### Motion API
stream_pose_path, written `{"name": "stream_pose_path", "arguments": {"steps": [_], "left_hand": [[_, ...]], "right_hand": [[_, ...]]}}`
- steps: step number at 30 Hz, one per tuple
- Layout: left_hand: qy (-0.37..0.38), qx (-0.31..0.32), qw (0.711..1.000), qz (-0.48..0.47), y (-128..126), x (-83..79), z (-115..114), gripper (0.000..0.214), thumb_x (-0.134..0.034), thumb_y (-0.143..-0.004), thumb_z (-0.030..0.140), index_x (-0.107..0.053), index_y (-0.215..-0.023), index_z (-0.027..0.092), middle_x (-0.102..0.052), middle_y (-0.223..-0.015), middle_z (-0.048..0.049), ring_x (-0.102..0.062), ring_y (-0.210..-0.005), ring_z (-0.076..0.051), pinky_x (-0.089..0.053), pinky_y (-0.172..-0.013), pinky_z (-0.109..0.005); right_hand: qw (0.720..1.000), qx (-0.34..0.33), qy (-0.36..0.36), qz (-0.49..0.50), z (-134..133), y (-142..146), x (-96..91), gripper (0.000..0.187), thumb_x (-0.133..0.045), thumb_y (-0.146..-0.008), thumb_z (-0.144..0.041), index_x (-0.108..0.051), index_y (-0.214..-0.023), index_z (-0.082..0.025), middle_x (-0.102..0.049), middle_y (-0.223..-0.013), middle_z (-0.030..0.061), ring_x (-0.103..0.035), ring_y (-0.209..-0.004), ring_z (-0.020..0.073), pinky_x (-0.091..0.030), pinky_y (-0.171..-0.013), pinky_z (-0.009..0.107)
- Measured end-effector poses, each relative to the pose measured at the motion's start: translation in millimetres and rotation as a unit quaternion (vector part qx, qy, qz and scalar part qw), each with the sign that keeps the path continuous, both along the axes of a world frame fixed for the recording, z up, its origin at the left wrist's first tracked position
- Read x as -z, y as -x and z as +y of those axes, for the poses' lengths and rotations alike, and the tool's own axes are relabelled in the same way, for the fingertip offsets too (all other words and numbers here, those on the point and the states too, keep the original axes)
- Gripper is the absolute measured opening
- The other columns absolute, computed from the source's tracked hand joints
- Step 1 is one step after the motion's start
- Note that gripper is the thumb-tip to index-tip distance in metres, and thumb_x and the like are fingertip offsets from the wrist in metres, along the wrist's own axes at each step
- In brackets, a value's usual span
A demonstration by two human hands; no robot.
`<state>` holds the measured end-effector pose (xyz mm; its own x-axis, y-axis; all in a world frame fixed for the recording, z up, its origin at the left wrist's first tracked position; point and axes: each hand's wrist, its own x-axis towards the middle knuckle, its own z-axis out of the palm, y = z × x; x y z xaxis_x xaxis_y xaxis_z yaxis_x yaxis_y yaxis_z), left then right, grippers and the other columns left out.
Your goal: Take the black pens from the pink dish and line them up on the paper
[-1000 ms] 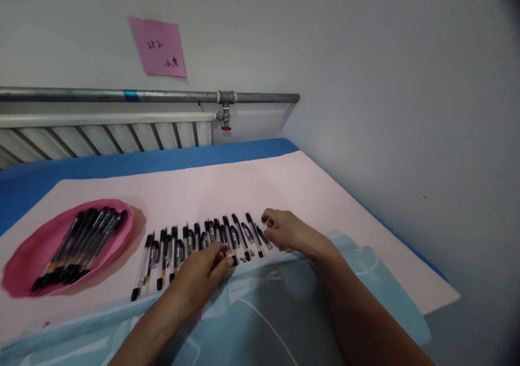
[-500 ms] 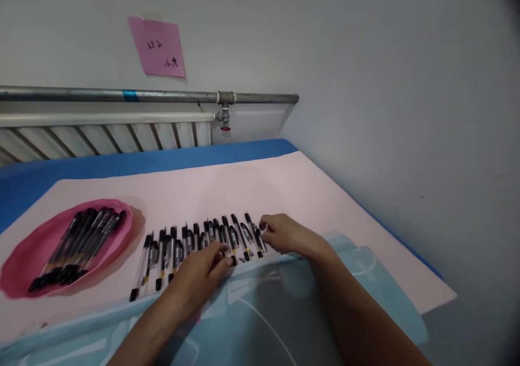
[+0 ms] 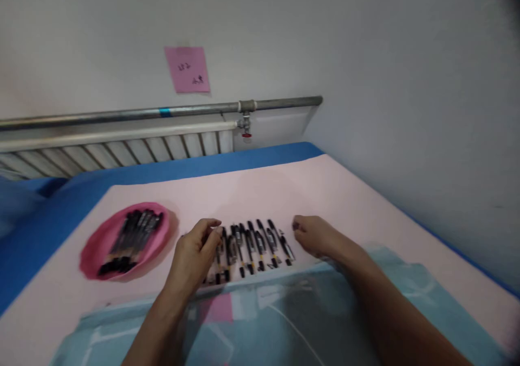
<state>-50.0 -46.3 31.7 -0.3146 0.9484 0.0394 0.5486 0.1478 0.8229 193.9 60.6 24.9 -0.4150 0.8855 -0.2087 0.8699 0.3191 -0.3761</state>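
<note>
A row of clear pens with black caps and black ends point(image 3: 260, 244) lies on the pink sheet, caps pointing away from me. My left hand point(image 3: 195, 249) hovers over the left part of the row and hides several pens; its thumb and fingers are curved but apart, with nothing seen between them. Just right of the last pen is my right hand point(image 3: 319, 236), its fingers curled together; whatever they hold, if anything, is hidden and blurred. More black-capped pens point(image 3: 134, 236) lie bundled in a pink oval dish point(image 3: 94, 247) on the left.
The pink sheet point(image 3: 252, 193) covers a blue surface point(image 3: 211, 163). A light blue see-through plastic piece point(image 3: 138, 322) lies along the near edge. Behind stand a white radiator point(image 3: 138, 152) and a metal pipe point(image 3: 203, 110) with a red-handled valve point(image 3: 246, 135). A wall rises at right.
My view has shifted left, so everything appears farther right. My left hand has moved left along the row of pens. My right hand has drawn away from the rightmost pen.
</note>
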Motion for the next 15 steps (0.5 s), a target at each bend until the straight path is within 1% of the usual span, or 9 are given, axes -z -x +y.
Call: {"name": "stream_pose_path", "arguments": {"steps": [2, 3, 4, 5, 7, 9, 11, 15], "left_hand": [[-0.048, -0.095, 0.992, 0.071, 23.6, -2.9, 1.2, 0.034, -0.041, -0.081, 0.041, -0.058, -0.101, 0.018, -0.066, -0.079, -0.0038, -0.06, -0.067, -0.016, -0.046, -0.062, -0.026], [-0.057, -0.14, 0.981, 0.124, 36.9, -3.7, 1.6, 0.033, -0.041, -0.082, 0.038, -0.058, -0.1, 0.017, -0.066, -0.087, -0.0064, -0.061, -0.076, -0.018, -0.046, -0.07, -0.028], [-0.049, -0.177, 0.966, 0.179, 50.6, -4.0, 1.8, 0.033, -0.04, -0.082, 0.036, -0.059, -0.099, 0.016, -0.066, -0.093, -0.0091, -0.061, -0.085, -0.021, -0.045, -0.076, -0.03], [-0.018, -0.2, 0.952, 0.23, 63.9, -3.6, 1.9, 0.033, -0.038, -0.082, 0.034, -0.06, -0.099, 0.015, -0.065, -0.098, -0.0113, -0.06, -0.09, -0.023, -0.044, -0.079, -0.033], [0.07, -0.243, 0.922, 0.294, 87.5, -0.2, 1.8, 0.036, -0.035, -0.083, 0.033, -0.059, -0.102, 0.014, -0.064, -0.104, -0.0141, -0.058, -0.096, -0.027, -0.043, -0.08, -0.036], [0.112, -0.258, 0.91, 0.306, 104.6, 5.9, 1.9, 0.037, -0.036, -0.081, 0.032, -0.059, -0.102, 0.011, -0.064, -0.102, -0.0181, -0.057, -0.096, -0.031, -0.043, -0.077, -0.039], [0.141, -0.257, 0.906, 0.305, 114.8, 12.7, 2.4, 0.035, -0.041, -0.078, 0.032, -0.06, -0.099, 0.011, -0.065, -0.098, -0.019, -0.059, -0.092, -0.033, -0.044, -0.073, -0.04], [0.187, -0.246, 0.9, 0.306, 120.3, 21.4, 4.2, 0.031, -0.047, -0.073, 0.033, -0.062, -0.093, 0.016, -0.067, -0.093, -0.0171, -0.061, -0.084, -0.033, -0.046, -0.066, -0.04]], "right_hand": [[1.0, -0.002, -0.007, -0.005, 3.3, 1.0, 1.6, 0.019, -0.04, -0.072, -0.012, -0.059, -0.069, -0.016, -0.057, -0.053, 0.002, -0.051, -0.05, 0.0128, -0.032, -0.05, 0.023], [1.0, 0.001, -0.013, -0.016, 5.1, 1.3, 3.1, 0.018, -0.041, -0.071, -0.013, -0.058, -0.068, -0.017, -0.058, -0.054, 0.0021, -0.051, -0.051, 0.0132, -0.031, -0.05, 0.023], [1.0, -0.005, -0.014, -0.02, 6.8, 1.3, 4.9, 0.017, -0.041, -0.071, -0.013, -0.057, -0.067, -0.017, -0.058, -0.056, 0.0024, -0.051, -0.052, 0.0133, -0.031, -0.051, 0.023], [1.0, -0.006, -0.016, -0.021, 8.3, 1.1, 6.8, 0.015, -0.042, -0.071, -0.014, -0.056, -0.066, -0.018, -0.059, -0.058, 0.0029, -0.051, -0.052, 0.0136, -0.03, -0.051, 0.023], [1.0, -0.013, -0.018, -0.022, 10.7, 0.0, 10.3, 0.013, -0.044, -0.072, -0.017, -0.055, -0.065, -0.018, -0.06, -0.061, 0.004, -0.052, -0.054, 0.0145, -0.03, -0.051, 0.023], [0.999, -0.016, -0.022, -0.022, 12.3, -1.0, 12.6, 0.011, -0.045, -0.073, -0.019, -0.054, -0.066, -0.018, -0.061, -0.064, 0.0051, -0.053, -0.057, 0.0158, -0.03, -0.052, 0.024], [0.999, -0.014, -0.018, -0.025, 12.9, -1.5, 13.2, 0.01, -0.046, -0.074, -0.02, -0.053, -0.067, -0.018, -0.061, -0.066, 0.0061, -0.053, -0.058, 0.0166, -0.03, -0.052, 0.024], [1.0, -0.011, -0.01, -0.026, 11.7, -1.0, 11.2, 0.011, -0.044, -0.075, -0.021, -0.051, -0.066, -0.018, -0.061, -0.066, 0.007, -0.054, -0.058, 0.0172, -0.03, -0.052, 0.025]]}}
